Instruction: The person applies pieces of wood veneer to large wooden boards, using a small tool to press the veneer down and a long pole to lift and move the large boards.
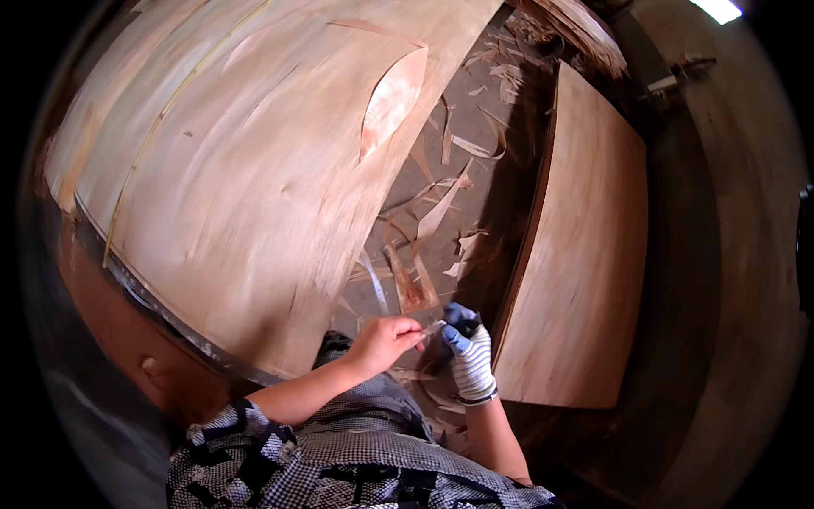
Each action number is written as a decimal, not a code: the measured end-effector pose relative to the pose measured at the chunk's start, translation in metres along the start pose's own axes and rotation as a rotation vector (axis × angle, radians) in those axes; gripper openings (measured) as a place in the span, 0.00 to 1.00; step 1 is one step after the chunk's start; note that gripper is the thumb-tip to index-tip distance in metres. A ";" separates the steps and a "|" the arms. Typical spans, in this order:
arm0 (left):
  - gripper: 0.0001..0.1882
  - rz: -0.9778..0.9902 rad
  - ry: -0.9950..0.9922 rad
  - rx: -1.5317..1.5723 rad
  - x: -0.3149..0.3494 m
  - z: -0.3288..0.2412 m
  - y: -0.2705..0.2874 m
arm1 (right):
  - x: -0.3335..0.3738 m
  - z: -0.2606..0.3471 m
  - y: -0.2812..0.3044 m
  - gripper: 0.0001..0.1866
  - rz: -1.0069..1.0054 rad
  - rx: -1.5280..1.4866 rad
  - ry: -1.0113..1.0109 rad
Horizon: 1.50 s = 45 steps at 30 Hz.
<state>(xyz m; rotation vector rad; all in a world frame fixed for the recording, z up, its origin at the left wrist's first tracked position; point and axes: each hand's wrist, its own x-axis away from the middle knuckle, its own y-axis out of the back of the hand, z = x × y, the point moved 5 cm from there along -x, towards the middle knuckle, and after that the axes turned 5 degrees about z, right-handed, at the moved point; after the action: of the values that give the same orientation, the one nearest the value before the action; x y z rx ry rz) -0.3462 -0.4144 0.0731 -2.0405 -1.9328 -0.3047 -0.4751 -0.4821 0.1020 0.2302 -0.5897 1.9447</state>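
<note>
My bare left hand is closed in a pinch in front of my body. Between its fingertips sits a small whitish piece, too small to name. My right hand wears a striped white glove with blue fingertips. Its fingers curl in toward the same whitish piece and look pressed against its far end; dark glove fingers hide part of this. To the left lies a large pale wood veneer sheet, and a loose leaf-shaped veneer scrap rests on it.
A stack of veneer sheets stands low on the right. Veneer offcuts litter the floor between it and the large sheet. A yellow strip runs along the left sheet. Bundled veneer lies at the far end.
</note>
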 end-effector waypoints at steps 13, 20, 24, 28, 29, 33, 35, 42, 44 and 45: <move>0.09 -0.216 -0.006 -0.593 -0.155 0.006 0.098 | -0.276 0.021 0.061 0.04 0.083 0.442 -0.228; 0.31 -1.179 0.107 -0.995 -0.151 -0.034 0.221 | -0.366 -0.002 -0.130 0.07 0.597 1.269 0.068; 0.27 -0.788 0.055 -1.032 -0.174 -0.002 0.217 | -0.393 -0.021 -0.146 0.17 0.653 1.436 0.089; 0.24 -0.925 0.086 -1.004 -0.181 -0.009 0.217 | -0.397 -0.010 -0.122 0.19 0.635 1.598 0.163; 0.24 -0.961 0.076 -1.015 -0.186 -0.014 0.215 | -0.401 -0.010 -0.121 0.19 0.644 1.613 0.152; 0.21 -0.684 0.060 -1.033 -0.208 -0.018 0.189 | -0.390 -0.003 -0.119 0.13 0.802 1.622 0.088; 0.21 -0.646 0.097 -1.133 -0.208 -0.019 0.187 | -0.386 0.001 -0.111 0.10 1.066 1.601 0.098; 0.19 -0.818 0.220 -1.048 -0.249 -0.084 0.217 | -0.572 0.081 0.040 0.10 0.547 1.102 -0.066; 0.19 -0.922 0.188 -1.026 -0.279 -0.097 0.241 | -0.608 0.119 0.016 0.07 0.584 1.138 -0.066; 0.19 -0.941 0.137 -1.040 -0.308 -0.103 0.256 | -0.624 0.133 -0.002 0.07 0.637 1.137 0.022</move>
<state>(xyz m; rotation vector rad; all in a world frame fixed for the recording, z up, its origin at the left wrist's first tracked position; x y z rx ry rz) -0.1050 -0.7482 0.0368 -1.1778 -2.8120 -1.9065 -0.2129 -1.0459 -0.0397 0.7890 0.6130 2.7122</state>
